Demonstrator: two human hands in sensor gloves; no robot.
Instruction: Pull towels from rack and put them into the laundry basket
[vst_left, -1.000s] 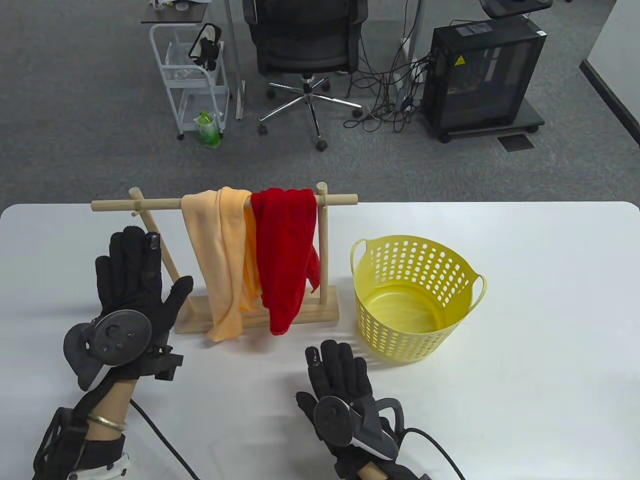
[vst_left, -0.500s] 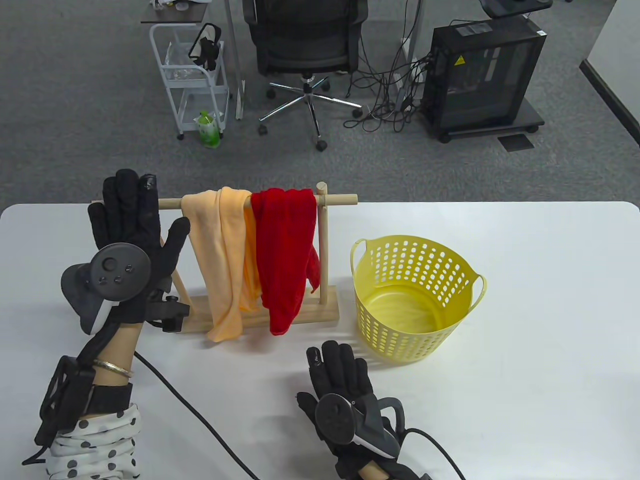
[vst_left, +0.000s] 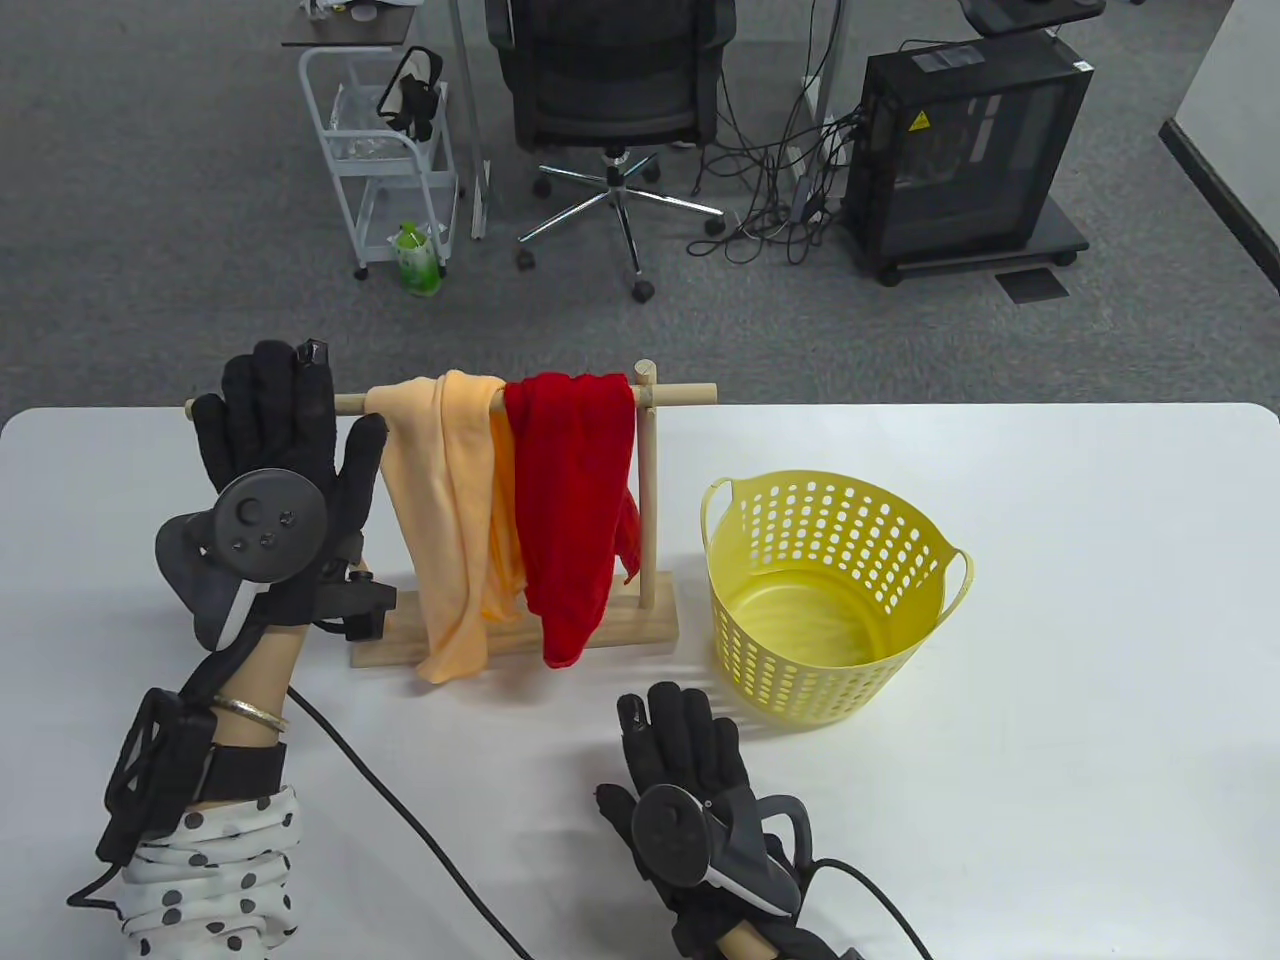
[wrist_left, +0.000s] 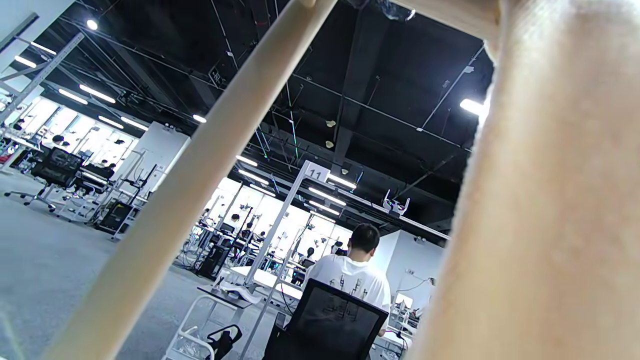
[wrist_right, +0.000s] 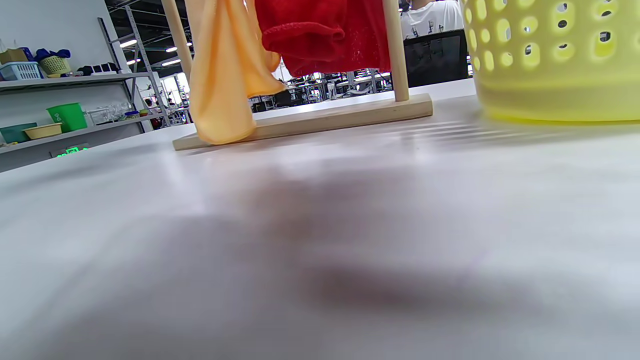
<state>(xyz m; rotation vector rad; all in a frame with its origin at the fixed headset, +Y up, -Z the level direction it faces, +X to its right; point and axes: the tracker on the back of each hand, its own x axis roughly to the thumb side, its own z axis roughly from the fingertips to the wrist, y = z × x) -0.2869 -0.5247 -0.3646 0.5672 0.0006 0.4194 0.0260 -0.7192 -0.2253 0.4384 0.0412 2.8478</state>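
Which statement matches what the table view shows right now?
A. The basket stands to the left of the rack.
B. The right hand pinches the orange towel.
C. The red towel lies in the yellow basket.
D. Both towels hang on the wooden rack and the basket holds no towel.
D: the orange towel and the red towel both hang over the wooden rack, and the yellow basket shows only its bare bottom.

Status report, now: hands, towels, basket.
Left hand open at the rack's left end, right hand flat on the table. Orange towel and red towel on the bar. Yellow basket empty, nothing in the way.
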